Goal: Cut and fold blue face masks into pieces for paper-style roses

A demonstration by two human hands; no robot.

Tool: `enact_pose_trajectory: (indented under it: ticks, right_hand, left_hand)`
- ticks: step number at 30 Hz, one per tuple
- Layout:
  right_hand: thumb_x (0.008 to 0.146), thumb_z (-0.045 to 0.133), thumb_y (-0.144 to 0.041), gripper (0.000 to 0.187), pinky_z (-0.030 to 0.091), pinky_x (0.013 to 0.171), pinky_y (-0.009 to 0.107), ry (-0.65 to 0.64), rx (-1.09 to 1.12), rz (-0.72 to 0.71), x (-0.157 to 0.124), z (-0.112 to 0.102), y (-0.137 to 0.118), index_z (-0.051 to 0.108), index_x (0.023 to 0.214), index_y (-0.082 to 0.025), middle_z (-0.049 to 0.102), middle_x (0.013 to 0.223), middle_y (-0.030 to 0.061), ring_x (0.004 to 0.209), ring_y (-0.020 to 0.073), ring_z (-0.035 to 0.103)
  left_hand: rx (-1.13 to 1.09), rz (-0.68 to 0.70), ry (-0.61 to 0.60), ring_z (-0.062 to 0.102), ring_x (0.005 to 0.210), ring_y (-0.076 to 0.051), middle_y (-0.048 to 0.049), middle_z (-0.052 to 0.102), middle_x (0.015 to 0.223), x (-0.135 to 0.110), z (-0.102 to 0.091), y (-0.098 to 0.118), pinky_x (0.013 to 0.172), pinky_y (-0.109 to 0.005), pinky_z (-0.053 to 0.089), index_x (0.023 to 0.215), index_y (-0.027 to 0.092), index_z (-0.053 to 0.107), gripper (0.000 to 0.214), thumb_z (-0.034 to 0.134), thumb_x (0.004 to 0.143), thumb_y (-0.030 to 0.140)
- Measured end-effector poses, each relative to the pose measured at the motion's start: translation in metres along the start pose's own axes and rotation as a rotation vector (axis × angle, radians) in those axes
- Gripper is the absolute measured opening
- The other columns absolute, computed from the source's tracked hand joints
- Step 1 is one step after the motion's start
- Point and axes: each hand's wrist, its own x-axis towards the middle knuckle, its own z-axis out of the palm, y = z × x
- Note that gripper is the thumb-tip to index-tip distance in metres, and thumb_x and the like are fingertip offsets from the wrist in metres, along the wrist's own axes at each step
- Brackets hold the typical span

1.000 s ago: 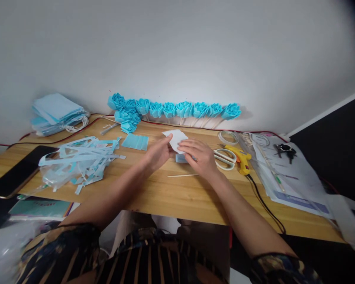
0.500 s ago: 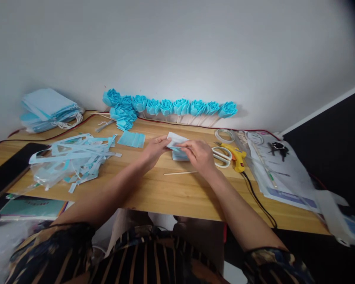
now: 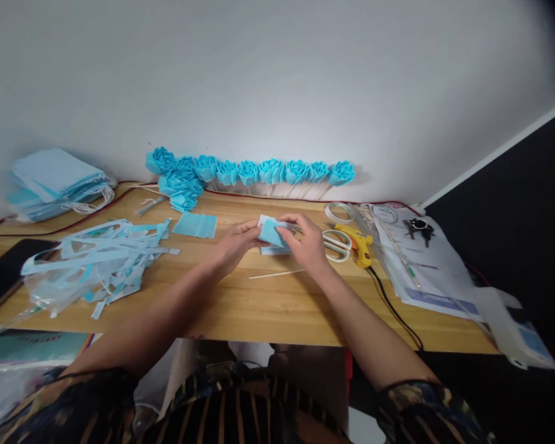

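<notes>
A small piece of blue and white mask fabric (image 3: 271, 233) is held between my two hands above the wooden table. My left hand (image 3: 238, 244) pinches its left edge, fingers closed. On the other side, my right hand (image 3: 304, 237) grips its right part between thumb and fingers. The blue face is turned up, with white showing behind it. Just beneath, more blue fabric peeks out, partly hidden. A thin wooden stick (image 3: 275, 274) lies on the table nearer to me. To the left rests a flat pleated blue fabric piece (image 3: 195, 225).
Blue fabric flowers (image 3: 272, 171) on sticks line the wall. Cut fabric strips (image 3: 106, 253), a stack of masks (image 3: 58, 182) and a phone (image 3: 9, 271) lie left. Right are scissors (image 3: 337, 246), a tape roll (image 3: 339, 213), a yellow glue gun (image 3: 361, 243), keys (image 3: 419, 228) and papers (image 3: 435, 280).
The fabric piece between my hands has turned from its white side to show its blue side. My right fingers have shifted along it. The camera view has swung slightly to the right.
</notes>
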Motion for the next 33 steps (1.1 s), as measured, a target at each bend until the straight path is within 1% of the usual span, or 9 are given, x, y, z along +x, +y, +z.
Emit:
enact_pose_trajectory:
  ticks: [3,7,9,14,21,24,28,30,33]
  right_hand:
    - [0.087,0.064,-0.028,0.018,0.052,0.084,0.034,0.020,-0.003,0.021,0.000,-0.001,-0.001,0.069,0.104,-0.023,0.073,0.090,0.0029,0.086,0.0203,0.067]
    - [0.088,0.064,-0.029,0.019,0.052,0.082,0.033,0.013,-0.018,-0.004,0.000,-0.001,-0.001,0.070,0.105,-0.024,0.071,0.087,0.0016,0.083,0.0196,0.065]
    - [0.089,0.064,-0.028,0.019,0.051,0.081,0.033,0.014,-0.026,-0.031,0.000,-0.002,-0.001,0.071,0.106,-0.024,0.071,0.086,0.0016,0.083,0.0195,0.065]
    - [0.090,0.064,-0.030,0.018,0.051,0.080,0.034,0.013,-0.056,-0.061,0.001,-0.003,-0.001,0.072,0.105,-0.024,0.070,0.084,0.0022,0.081,0.0199,0.064]
    - [0.090,0.064,-0.033,0.014,0.051,0.078,0.033,0.011,-0.043,-0.053,0.000,-0.004,-0.003,0.074,0.097,-0.024,0.071,0.082,0.0023,0.080,0.0199,0.064]
    - [0.094,0.058,-0.041,0.025,0.052,0.080,0.033,0.004,0.051,0.043,0.000,-0.006,-0.003,0.074,0.097,-0.023,0.073,0.089,0.0035,0.085,0.0200,0.066]
    - [0.096,0.046,-0.059,0.049,0.053,0.083,0.035,-0.022,0.277,0.209,0.002,-0.009,0.002,0.073,0.111,-0.022,0.073,0.097,0.0054,0.091,0.0212,0.068]
    - [0.093,0.047,-0.064,0.053,0.053,0.084,0.035,-0.083,0.375,0.273,0.003,-0.008,0.005,0.072,0.114,-0.022,0.073,0.097,0.0052,0.090,0.0213,0.068]
    - [0.086,0.058,-0.064,0.049,0.053,0.078,0.032,-0.129,0.458,0.356,0.004,-0.005,0.006,0.074,0.104,-0.021,0.073,0.090,0.0032,0.083,0.0193,0.066]
  left_hand:
    - [0.018,-0.007,-0.020,0.069,0.090,-0.023,-0.0098,0.076,0.094,-0.001,0.002,0.001,0.085,-0.035,0.052,0.093,0.015,0.076,0.037,0.078,0.072,0.045]
    - [-0.007,0.005,0.058,0.068,0.084,-0.022,-0.0108,0.075,0.091,-0.001,0.006,0.004,0.081,-0.037,0.055,0.091,0.013,0.075,0.047,0.074,0.074,0.057]
    - [0.035,0.010,0.076,0.068,0.082,-0.021,-0.0108,0.074,0.090,-0.002,0.006,0.005,0.079,-0.037,0.055,0.092,0.013,0.074,0.052,0.073,0.074,0.061]
    - [0.242,0.022,0.040,0.064,0.074,-0.017,-0.0061,0.075,0.085,-0.001,0.002,0.003,0.073,-0.031,0.053,0.091,0.014,0.076,0.043,0.082,0.068,0.050]
    - [0.296,0.009,0.034,0.062,0.066,-0.014,-0.0032,0.074,0.075,-0.001,0.002,-0.003,0.067,-0.027,0.050,0.082,0.018,0.078,0.022,0.079,0.072,0.037]
    - [0.282,0.010,0.059,0.062,0.064,-0.014,-0.0053,0.075,0.074,-0.002,0.003,-0.003,0.067,-0.029,0.050,0.079,0.016,0.078,0.021,0.079,0.073,0.037]
    - [0.227,0.032,0.120,0.067,0.067,-0.018,-0.0075,0.075,0.073,-0.002,0.003,0.001,0.064,-0.030,0.050,0.080,0.014,0.077,0.028,0.079,0.073,0.041]
    - [0.207,0.038,0.138,0.069,0.071,-0.020,-0.0072,0.074,0.075,-0.002,0.003,0.003,0.063,-0.030,0.051,0.082,0.014,0.076,0.029,0.080,0.072,0.042]
    - [0.209,0.032,0.159,0.069,0.070,-0.020,-0.0067,0.074,0.074,-0.003,0.005,0.004,0.063,-0.030,0.052,0.081,0.014,0.077,0.029,0.081,0.070,0.040]
